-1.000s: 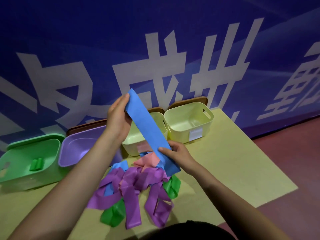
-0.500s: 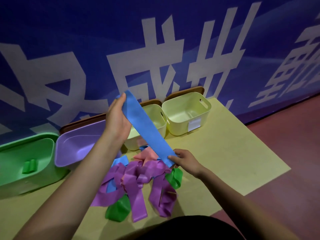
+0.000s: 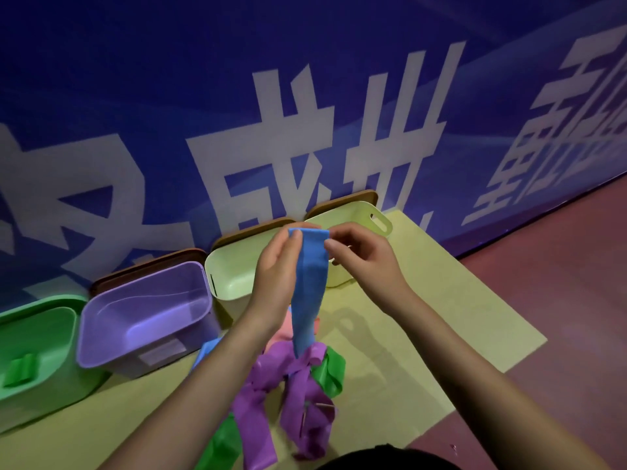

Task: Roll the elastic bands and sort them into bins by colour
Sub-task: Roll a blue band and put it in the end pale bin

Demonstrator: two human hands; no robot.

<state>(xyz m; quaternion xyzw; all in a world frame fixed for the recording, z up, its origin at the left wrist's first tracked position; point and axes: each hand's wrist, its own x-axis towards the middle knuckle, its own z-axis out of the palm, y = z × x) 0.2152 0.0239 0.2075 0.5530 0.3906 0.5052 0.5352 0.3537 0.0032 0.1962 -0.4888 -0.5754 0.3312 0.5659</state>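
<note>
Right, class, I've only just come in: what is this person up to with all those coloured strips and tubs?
A person holds a blue elastic band up by its top edge, the left hand and right hand pinching a corner each, apparently about to roll it. Its lower end hangs into a loose pile of bands on the table. One green roll lies in the green bin; the purple bin looks empty.

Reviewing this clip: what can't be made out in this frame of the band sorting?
Head view only:
- Far yellow bin: inside hidden by both hands, left hand and right hand, and the blue band.
- Pink band: mostly covered by the left wrist and blue band.
- Green bin: cut off by the left edge.
- Purple bin: label too blurred to read.
</note>
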